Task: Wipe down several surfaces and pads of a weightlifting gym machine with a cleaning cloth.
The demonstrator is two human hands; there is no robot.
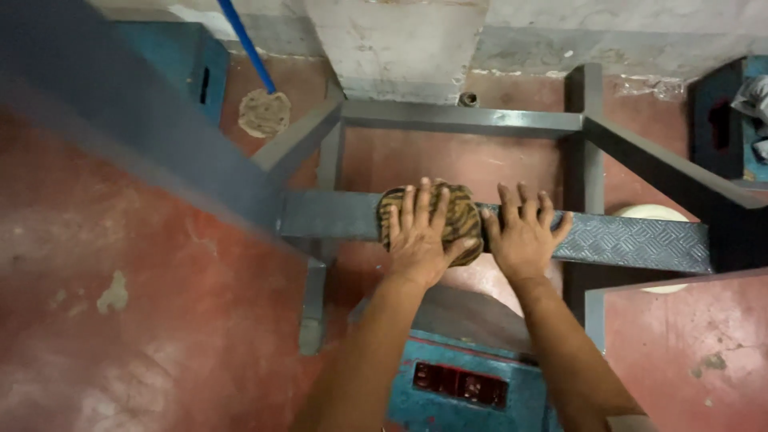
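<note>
The left hand (418, 232) lies flat with its fingers spread on a striped brown and tan cloth (448, 220), pressing it onto a grey metal step (632, 240). The crumpled, soft cloth sits near the middle of the step. The right hand (524, 236) rests just beside it, palm down, 5 fingers spread on the bare metal. The step's long axis runs left to right; its right part has a raised diamond pattern. It belongs to a grey steel frame (460, 120) of square bars on a worn red floor (120, 320).
</note>
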